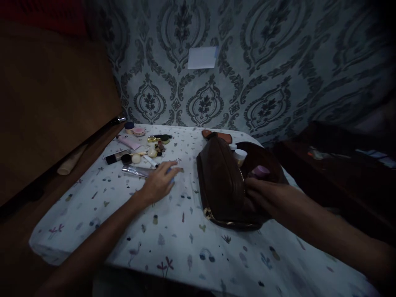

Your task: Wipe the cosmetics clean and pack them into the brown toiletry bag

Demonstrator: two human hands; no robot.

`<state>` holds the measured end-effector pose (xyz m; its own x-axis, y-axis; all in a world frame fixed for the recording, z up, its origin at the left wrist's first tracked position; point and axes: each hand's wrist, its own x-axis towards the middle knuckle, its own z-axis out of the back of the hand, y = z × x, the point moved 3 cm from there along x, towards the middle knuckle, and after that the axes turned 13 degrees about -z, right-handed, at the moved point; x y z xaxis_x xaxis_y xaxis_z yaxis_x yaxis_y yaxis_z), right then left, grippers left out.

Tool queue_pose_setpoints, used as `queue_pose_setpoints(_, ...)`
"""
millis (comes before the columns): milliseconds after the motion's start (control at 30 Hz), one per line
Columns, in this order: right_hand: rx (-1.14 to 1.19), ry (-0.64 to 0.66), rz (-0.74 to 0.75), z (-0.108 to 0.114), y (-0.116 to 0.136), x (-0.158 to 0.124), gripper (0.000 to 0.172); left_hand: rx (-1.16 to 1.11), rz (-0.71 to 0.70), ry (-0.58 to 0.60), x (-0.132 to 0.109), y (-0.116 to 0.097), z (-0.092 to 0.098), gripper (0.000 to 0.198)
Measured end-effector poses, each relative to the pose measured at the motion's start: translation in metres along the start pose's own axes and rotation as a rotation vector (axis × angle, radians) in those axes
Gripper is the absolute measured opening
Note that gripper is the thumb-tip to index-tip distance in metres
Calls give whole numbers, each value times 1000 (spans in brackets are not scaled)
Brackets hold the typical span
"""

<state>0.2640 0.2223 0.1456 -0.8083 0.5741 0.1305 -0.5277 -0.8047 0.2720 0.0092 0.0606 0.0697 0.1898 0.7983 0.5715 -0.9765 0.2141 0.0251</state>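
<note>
My left hand point(159, 181) is over a silver tube point(136, 171) lying on the patterned tabletop. Its fingers and thumb are bent around the tube's bluish end, which shows between them. On the right, my right hand point(261, 189) is at the opening of a brown zip bag point(219, 181), fingers close together on the zipped rim; their tips are partly hidden. Inside the bag stand a white-capped jar point(240, 156) and a second white cap point(232, 147). A purple-topped item point(260, 170) lies just above my right hand.
Several cosmetics lie at the table's left, among them a pink tube point(129, 142), a dark-lidded jar point(129, 128) and a black-ended bottle point(116, 156). A brown leather item point(221, 136) rests behind the bag. Wooden furniture point(58, 90) stands at left; the patterned wall point(204, 99) is behind.
</note>
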Motion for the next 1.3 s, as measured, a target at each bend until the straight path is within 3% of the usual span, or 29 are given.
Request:
queue_pose_setpoints(67,24,-76,-54,11,9,-9,28,53,172,-5,-8,29,12,36)
queue_pose_setpoints(167,96,-410,-85,21,33,-31,25,170,500,-14,-26,74,34,36)
queue_pose_setpoints(233,125,-523,9,13,54,-43,24,264,698,1,-43,99,45,39)
queue_pose_setpoints(333,252,-426,373,-15,90,-49,36,334,877,85,-73,123,50,44)
queue_pose_setpoints(367,309,-392,505,-26,101,-48,36,336,912,121,-82,127,49,45)
queue_pose_setpoints(400,334,-332,546,-39,109,-43,31,333,940,155,-90,131,48,45)
queue_pose_setpoints(467,377,-203,533,-66,120,-27,20,323,962,208,-102,136,45,46)
queue_pose_setpoints(633,719,105,176,-133,131,31,18,376,977,253,-109,142,43,48)
queue_pose_setpoints(700,886,177,38,-159,131,49,15,417,1012,260,-109,145,44,45)
queue_pose_setpoints(833,1031,154,-121,-193,127,64,16,425,1071,217,-110,149,44,41)
queue_pose_setpoints(933,984,134,-88,-198,126,60,16,406,1101,173,-113,153,44,40)
queue_pose_setpoints(1300,905,113,-20,-190,127,56,15,280,1055,221,-122,158,48,39)
